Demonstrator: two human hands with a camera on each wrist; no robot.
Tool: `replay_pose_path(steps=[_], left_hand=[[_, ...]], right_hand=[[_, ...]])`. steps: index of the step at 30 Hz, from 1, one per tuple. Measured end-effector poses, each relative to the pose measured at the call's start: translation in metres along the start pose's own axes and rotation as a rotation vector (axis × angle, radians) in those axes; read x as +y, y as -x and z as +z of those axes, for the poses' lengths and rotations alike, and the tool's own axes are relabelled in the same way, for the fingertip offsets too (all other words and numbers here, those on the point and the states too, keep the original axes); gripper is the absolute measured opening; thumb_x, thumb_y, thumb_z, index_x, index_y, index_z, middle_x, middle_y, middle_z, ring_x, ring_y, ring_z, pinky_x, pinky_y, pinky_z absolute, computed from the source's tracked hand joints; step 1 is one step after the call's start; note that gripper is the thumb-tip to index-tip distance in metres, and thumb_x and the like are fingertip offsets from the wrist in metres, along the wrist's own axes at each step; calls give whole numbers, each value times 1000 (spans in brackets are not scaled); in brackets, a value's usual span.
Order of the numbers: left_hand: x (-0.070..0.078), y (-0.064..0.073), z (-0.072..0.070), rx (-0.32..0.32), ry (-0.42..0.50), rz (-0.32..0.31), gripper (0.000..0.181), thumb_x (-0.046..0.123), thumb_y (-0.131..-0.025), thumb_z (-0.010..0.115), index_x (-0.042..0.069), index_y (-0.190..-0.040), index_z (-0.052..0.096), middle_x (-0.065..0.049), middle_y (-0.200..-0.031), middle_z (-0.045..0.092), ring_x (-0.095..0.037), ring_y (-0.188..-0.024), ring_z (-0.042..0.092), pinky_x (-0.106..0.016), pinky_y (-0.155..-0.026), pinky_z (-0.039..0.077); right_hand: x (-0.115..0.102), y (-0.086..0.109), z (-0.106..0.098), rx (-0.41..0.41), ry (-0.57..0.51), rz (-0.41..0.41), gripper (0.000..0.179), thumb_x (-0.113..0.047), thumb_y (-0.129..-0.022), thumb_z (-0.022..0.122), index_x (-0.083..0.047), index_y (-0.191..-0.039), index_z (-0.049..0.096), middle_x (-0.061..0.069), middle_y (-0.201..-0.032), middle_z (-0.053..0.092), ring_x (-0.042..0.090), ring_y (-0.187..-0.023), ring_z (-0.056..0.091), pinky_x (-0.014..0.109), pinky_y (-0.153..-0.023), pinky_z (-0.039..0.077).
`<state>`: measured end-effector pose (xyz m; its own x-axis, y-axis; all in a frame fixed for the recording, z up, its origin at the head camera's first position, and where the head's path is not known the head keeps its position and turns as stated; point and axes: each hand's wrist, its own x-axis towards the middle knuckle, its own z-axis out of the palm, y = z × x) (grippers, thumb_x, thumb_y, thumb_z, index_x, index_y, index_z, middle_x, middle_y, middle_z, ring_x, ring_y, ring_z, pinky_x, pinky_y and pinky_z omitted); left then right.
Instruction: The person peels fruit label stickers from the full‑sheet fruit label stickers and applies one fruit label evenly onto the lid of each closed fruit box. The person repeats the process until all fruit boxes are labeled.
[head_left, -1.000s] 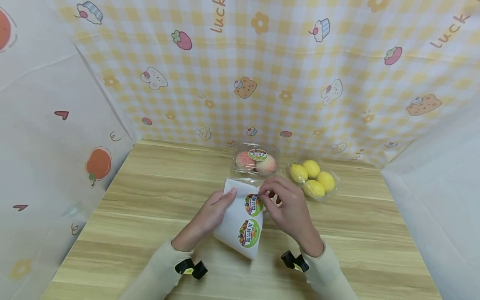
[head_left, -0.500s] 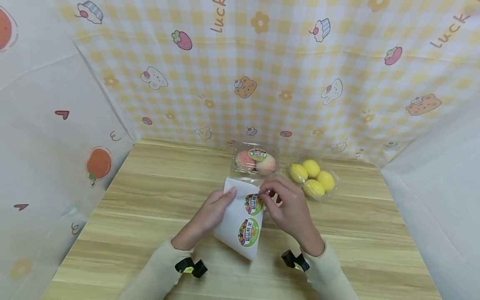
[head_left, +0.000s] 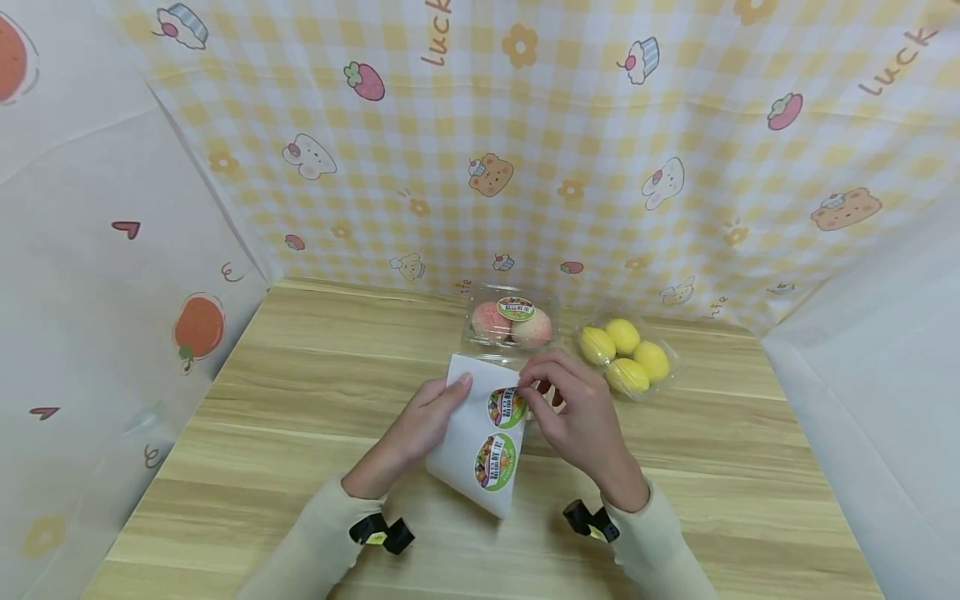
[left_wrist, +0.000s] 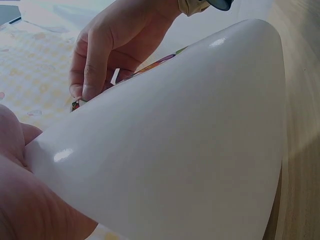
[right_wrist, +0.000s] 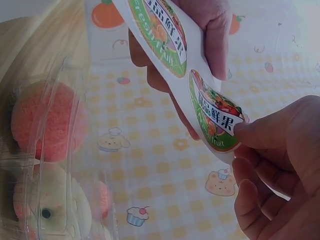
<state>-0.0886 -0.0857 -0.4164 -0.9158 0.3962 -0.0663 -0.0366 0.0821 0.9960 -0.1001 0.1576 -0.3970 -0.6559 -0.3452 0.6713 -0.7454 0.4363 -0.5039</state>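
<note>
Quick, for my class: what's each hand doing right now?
Left hand: closed, holding the white sheet.
Right hand: closed, pinching the edge of a sticker.

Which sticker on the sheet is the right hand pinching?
The upper sticker on the white sheet in the head view: the right hand pinches its edge. The lower sticker is untouched.

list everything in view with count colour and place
sticker sheet: 1, white, centre
oval stickers: 3, multicoloured, two on sheet, one on left box
clear boxes: 2, colourless, beyond sheet; perhaps a third, part hidden
peaches: 2, pink-cream, in left box
lemons: 4, yellow, in right box
dark red things: count unclear, beyond sheet
table: 1, wood-coloured, underneath
checked cloth: 1, yellow-white, back
side cloths: 2, white, either side
wrist cameras: 2, black, at wrists
sleeves: 2, cream, both arms
left hand: 1, bare, gripping sheet
right hand: 1, bare, pinching upper sticker
</note>
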Motion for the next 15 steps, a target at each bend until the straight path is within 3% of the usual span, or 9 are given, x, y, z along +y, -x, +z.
replay_pose_path(steps=[5, 15], left_hand=[[-1, 0, -1, 6, 9, 1, 59, 39, -121, 33, -7, -137, 65, -20, -107, 77, -30, -91, 78, -45, -72, 65], [-1, 1, -2, 22, 8, 10, 57, 38, -121, 34, -8, -139, 63, -24, -113, 76, -36, -95, 79, -48, -74, 67]], right_hand=[[0, 1, -1, -7, -7, -2, 11, 3, -96, 81, -7, -97, 77, 0, -103, 74, 12, -74, 61, 31, -54, 53], [0, 1, 0, 0, -2, -2, 29, 16, -85, 83, -9, -96, 75, 1, -101, 74, 12, -74, 61, 29, -53, 52]])
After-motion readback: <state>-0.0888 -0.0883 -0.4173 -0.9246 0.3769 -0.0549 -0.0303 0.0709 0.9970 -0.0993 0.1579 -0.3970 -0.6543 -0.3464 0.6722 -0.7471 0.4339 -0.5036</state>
